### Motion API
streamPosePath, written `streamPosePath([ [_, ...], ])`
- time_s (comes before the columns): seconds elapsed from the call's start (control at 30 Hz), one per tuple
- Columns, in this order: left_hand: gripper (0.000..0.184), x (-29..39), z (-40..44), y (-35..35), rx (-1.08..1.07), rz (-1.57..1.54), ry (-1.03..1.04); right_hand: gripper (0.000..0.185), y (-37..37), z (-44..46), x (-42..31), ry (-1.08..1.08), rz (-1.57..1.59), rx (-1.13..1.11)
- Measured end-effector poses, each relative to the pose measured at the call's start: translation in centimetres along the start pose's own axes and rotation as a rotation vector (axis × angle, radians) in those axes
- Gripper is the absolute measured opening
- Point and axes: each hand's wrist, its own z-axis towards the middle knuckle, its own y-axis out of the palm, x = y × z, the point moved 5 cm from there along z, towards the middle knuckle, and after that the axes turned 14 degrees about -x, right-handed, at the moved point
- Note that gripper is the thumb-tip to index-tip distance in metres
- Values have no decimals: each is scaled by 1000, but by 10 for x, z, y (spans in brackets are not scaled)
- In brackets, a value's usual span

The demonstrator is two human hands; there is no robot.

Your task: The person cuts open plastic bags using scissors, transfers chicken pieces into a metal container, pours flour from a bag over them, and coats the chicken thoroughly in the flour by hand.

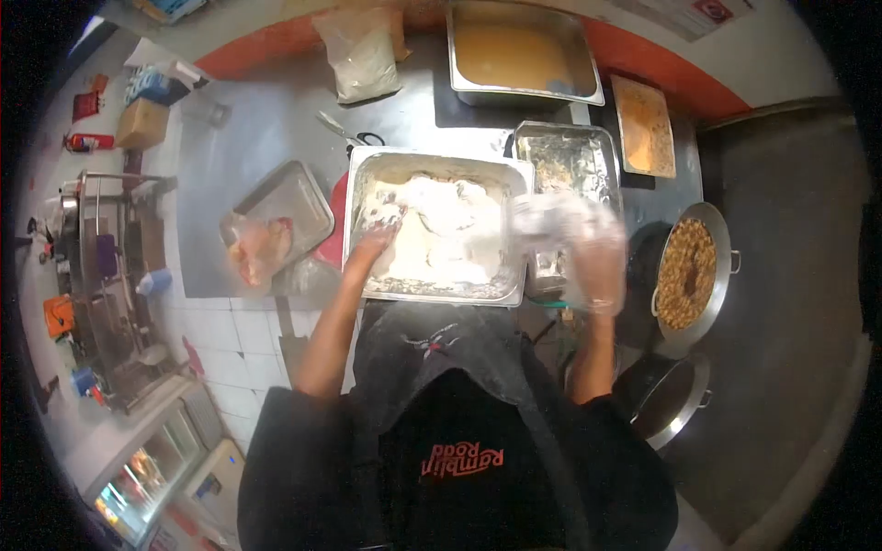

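Observation:
A deep metal pan (pixel 432 296) of white flour (pixel 413 262) stands in front of my body. Lumpy flour-coated pieces (pixel 450 204) lie in it; what they are under the coating is hard to make out. My left hand (pixel 375 241) reaches into the pan's left side, its floury fingers loosely apart and partly lost in the white. Smeared by motion, my right hand (pixel 593 253) is over the pan's right edge and the neighbouring metal tray (pixel 599 151). White covers its fingers, and whether they grip anything is unclear.
Scissors (pixel 349 133) and a bag of white powder (pixel 363 64) lie behind the pan. Left are a shallow tray (pixel 317 197) and a plastic bag with pale pieces (pixel 259 248). A container of orange-brown liquid (pixel 524 55) stands behind; a pan of browned bits (pixel 687 275) sits right.

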Motion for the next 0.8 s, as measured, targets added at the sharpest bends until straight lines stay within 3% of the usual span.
streamPosePath([
  [0.07, 48, -4, 10, 2, 176, -1016, -51, 29, 8, -6, 38, -6, -130, -51],
  [0.1, 45, -10, 25, -4, -106, -1008, 70, 28, 24, -7, 60, 23, 52, -16],
  [0.17, 40, -12, 46, -9, -302, -941, 131, 27, 70, -1, 73, 64, 228, 18],
  [0.2, 38, -13, 56, -11, -397, -902, 165, 25, 103, 10, 84, 236, 378, -170],
  [0.27, 36, 6, 64, 2, -564, -1109, 291, 23, 104, 10, 82, 419, 517, -360],
  [0.3, 35, 13, 66, 5, -615, -1177, 331, 22, 68, 19, 59, 434, 421, -358],
  [0.33, 34, 4, 64, 2, -366, -1300, 125, 22, 48, 29, 45, 450, 328, -356],
  [0.37, 33, -7, 58, -2, -121, -1408, -71, 24, 67, 30, 40, 371, 418, -211],
  [0.43, 33, -13, 69, -8, -185, -1401, -2, 31, 81, 40, 13, 162, 512, -8],
  [0.5, 34, -4, 78, -5, -250, -1387, 77, 41, 71, 68, -38, 184, 690, -226],
  [0.57, 34, 14, 80, 6, -32, -1187, 18, 52, 104, 86, -63, 394, 847, -592],
  [0.6, 34, 14, 84, 8, -35, -1180, 13, 57, 141, 91, -72, 449, 828, -685],
  [0.7, 35, 15, 93, 3, -23, -1244, -89, 63, 184, 101, -107, 419, 767, -591],
  [0.73, 34, 17, 97, 5, -51, -1483, -70, 63, 192, 104, -113, 408, 776, -590],
  [0.8, 34, 25, 96, 5, -113, -1966, -28, 59, 185, 110, -125, 179, 990, -401],
])
